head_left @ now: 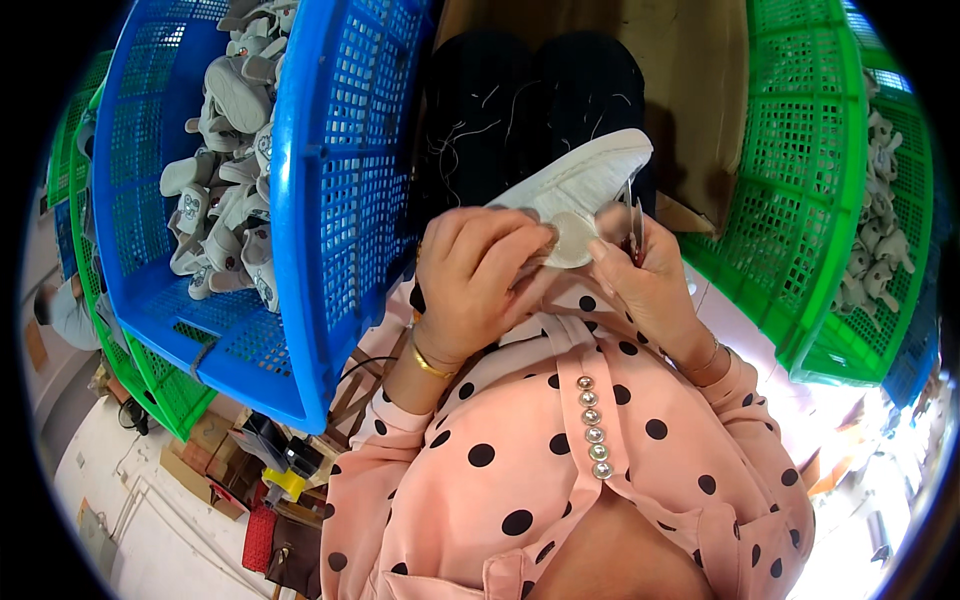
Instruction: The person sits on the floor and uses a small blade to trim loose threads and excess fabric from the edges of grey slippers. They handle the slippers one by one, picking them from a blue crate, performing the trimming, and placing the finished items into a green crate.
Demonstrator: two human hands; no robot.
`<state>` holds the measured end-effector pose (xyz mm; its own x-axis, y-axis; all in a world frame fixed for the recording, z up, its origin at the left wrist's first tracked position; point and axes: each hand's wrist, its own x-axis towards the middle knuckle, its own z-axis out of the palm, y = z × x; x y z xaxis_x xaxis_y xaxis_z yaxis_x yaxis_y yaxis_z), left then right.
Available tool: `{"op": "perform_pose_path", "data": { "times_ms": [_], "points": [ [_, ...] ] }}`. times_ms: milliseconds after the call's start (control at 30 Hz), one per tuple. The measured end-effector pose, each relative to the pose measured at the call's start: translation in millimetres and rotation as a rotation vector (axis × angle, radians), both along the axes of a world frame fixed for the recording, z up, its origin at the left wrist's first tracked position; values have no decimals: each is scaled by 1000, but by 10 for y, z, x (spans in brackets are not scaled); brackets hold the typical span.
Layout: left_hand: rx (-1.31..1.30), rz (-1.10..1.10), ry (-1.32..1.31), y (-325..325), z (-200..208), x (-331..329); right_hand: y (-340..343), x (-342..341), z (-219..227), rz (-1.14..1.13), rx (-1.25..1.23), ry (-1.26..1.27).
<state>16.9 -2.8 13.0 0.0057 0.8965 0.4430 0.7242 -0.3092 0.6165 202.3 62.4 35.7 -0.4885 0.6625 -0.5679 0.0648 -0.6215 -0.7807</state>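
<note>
A small white shoe (592, 178) is held up over my lap, its long pale side slanting up to the right and a round beige part (570, 240) facing me. My left hand (480, 275) is closed around the shoe's near left side, fingertips on the edge of the round part. My right hand (650, 280) is on the other side, closed on thin metal scissors (637, 215) whose blades stick up beside the shoe. Its thumb lies against the round part's right edge. The scissors' handles are mostly hidden in the palm.
On the left, a blue plastic basket (285, 200) holds many small pale shoes (240, 95). To the right stands a green basket (800, 180), with more pale shoes (880, 220) beyond it. Cardboard (690, 90) lies behind my dark-clothed legs (480, 110), where loose threads cling.
</note>
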Motion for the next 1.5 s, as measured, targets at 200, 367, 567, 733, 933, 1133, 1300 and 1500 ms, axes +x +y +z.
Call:
{"op": "perform_pose_path", "data": {
  "times_ms": [200,367,567,733,933,1133,1300,1500],
  "points": [
    [-136,-69,-44,104,49,-51,-36,112,-175,173,204,-198],
    [-112,-204,98,150,-138,71,-171,179,-360,108,227,-223],
    [-98,-247,173,279,-94,243,-101,303,-442,313,500,-414],
    [-141,-126,133,136,-29,368,-50,295,-403,363,485,-305],
    [-254,7,-76,51,-148,327,-55,264,-393,346,576,-309],
    [-335,-46,-149,13,-83,295,-141,251,-440,275,544,-296],
    [-303,-111,-85,62,-97,286,-145,294,-476,320,650,-301],
    [-208,-176,149,90,-29,252,-159,254,-479,304,684,-293]
  ]
}}
